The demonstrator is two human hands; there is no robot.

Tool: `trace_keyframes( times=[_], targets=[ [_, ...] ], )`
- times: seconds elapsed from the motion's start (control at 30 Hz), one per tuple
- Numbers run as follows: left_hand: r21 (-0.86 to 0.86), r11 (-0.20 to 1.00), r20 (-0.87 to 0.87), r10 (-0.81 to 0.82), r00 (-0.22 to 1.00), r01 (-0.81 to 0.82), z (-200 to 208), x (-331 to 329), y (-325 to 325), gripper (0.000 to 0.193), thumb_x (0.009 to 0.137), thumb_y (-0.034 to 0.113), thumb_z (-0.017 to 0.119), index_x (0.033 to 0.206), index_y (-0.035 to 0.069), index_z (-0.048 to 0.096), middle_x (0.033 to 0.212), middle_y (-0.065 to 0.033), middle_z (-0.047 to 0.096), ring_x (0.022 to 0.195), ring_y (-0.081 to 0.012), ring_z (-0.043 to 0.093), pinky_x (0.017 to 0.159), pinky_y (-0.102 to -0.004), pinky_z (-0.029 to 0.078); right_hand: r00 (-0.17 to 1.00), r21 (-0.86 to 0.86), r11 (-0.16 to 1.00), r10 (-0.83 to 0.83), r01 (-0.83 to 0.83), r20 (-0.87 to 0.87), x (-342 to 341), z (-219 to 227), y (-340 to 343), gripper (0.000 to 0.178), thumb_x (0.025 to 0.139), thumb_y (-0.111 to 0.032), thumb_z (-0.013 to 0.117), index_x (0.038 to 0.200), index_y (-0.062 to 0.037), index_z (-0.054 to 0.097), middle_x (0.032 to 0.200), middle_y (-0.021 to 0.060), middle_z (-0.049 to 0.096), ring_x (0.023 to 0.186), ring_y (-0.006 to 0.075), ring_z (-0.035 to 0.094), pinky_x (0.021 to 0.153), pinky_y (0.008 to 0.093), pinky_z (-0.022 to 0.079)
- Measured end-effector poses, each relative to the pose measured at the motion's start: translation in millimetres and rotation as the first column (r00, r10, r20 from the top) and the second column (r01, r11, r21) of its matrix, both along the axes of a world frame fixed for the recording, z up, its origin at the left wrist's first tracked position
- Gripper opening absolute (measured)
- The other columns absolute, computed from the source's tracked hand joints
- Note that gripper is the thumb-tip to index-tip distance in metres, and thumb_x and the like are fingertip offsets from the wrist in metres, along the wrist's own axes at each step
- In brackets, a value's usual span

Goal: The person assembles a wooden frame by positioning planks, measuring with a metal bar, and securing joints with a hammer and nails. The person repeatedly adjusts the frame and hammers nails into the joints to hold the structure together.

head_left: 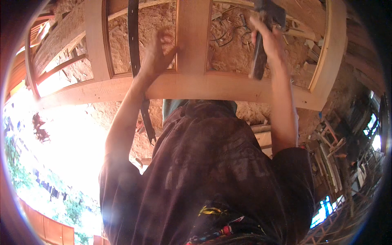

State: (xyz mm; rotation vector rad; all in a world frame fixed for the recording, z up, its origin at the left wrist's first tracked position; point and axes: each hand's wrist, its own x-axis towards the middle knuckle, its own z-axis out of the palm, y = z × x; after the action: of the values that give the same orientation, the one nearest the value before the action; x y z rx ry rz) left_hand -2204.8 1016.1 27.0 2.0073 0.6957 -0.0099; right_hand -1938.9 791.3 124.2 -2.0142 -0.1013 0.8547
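A pale wooden frame (212, 87) with upright bars and a long cross rail lies in front of me. My left hand (159, 53) rests with spread fingers against the middle upright bar (194, 36), holding nothing. My right hand (267, 41) is closed around a dark power tool (261, 49) held over the frame's right opening; the tool's lower end sits near the cross rail. My dark shirt fills the lower middle of the view.
A black strap (134, 45) hangs across the frame left of my left hand. Sawdust and wood offcuts (232, 45) cover the ground beneath. More wooden frames (330, 139) stand at the right. Bright daylight and greenery (49, 163) lie at the left.
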Motion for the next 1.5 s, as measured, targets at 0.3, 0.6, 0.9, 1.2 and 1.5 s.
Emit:
trace_keyframes(
  times=[0.3,0.6,0.9,1.2,1.5],
  targets=[
    [-0.385,0.894,-0.324,-0.365,0.873,0.231,22.1,-9.2,-23.3,0.071,0.094,0.033,0.078,0.145,-0.002,0.043,0.124,-0.022,0.071,0.115,-0.0283,0.07,0.095,-0.0405,0.056,0.984,0.08,0.995,-0.048,0.062,-0.169,-115.5,4.5,-95.7,0.031,0.093,-0.032,0.078,0.098,-0.0049,0.065,0.067,0.0018,0.062,0.057,0.01,0.059,0.053,0.0275,0.045],
    [-0.359,0.921,0.099,0.197,0.975,-0.15,21.0,-51.6,-7.6,0.051,0.102,0.024,0.066,0.143,-0.003,0.053,0.126,-0.0158,0.071,0.12,-0.021,0.067,0.099,-0.0337,0.054,0.983,-0.1,0.988,0.104,-0.119,-0.149,-149.2,27.0,-100.1,0.04,0.09,-0.036,0.08,0.097,-0.0012,0.061,0.072,0.0018,0.062,0.061,0.01,0.059,0.056,0.0287,0.05],
    [-0.66,0.639,-0.082,0.462,0.883,-0.395,97.2,-152.3,-57.8,0.035,0.104,0.028,0.065,0.126,0.001,0.07,0.11,-0.0047,0.075,0.105,-0.0131,0.066,0.094,-0.0305,0.052,0.921,-0.146,0.914,0.357,-0.378,-0.153,-115.9,45.9,-66.2,0.04,0.088,-0.035,0.082,0.1,-0.0011,0.063,0.07,0.0011,0.06,0.06,0.0088,0.058,0.054,0.0268,0.05],
    [-0.568,0.677,-0.333,0.333,0.882,-0.469,65.4,-170.8,-147.7,0.043,0.104,0.041,0.063,0.108,0.001,0.077,0.1,-0.005,0.076,0.101,-0.0132,0.065,0.092,-0.0317,0.05,0.765,0.021,0.78,0.619,-0.626,-0.175,-76.7,46.7,-12.7,0.039,0.088,-0.035,0.081,0.098,-0.0014,0.064,0.071,0.0021,0.061,0.057,0.0078,0.058,0.048,0.0249,0.048],
    [-0.598,0.542,-0.321,0.513,0.796,-0.59,35.6,-152.8,-190.7,0.046,0.103,0.038,0.066,0.127,-0.001,0.067,0.116,-0.0088,0.074,0.108,-0.0146,0.065,0.093,-0.0311,0.05,0.519,0.09,0.545,0.829,-0.833,-0.209,-48.9,12.1,35.7,0.046,0.088,-0.035,0.079,0.109,0.0037,0.066,0.081,0.0017,0.062,0.06,0.0082,0.059,0.048,0.0249,0.048]
  ],
)
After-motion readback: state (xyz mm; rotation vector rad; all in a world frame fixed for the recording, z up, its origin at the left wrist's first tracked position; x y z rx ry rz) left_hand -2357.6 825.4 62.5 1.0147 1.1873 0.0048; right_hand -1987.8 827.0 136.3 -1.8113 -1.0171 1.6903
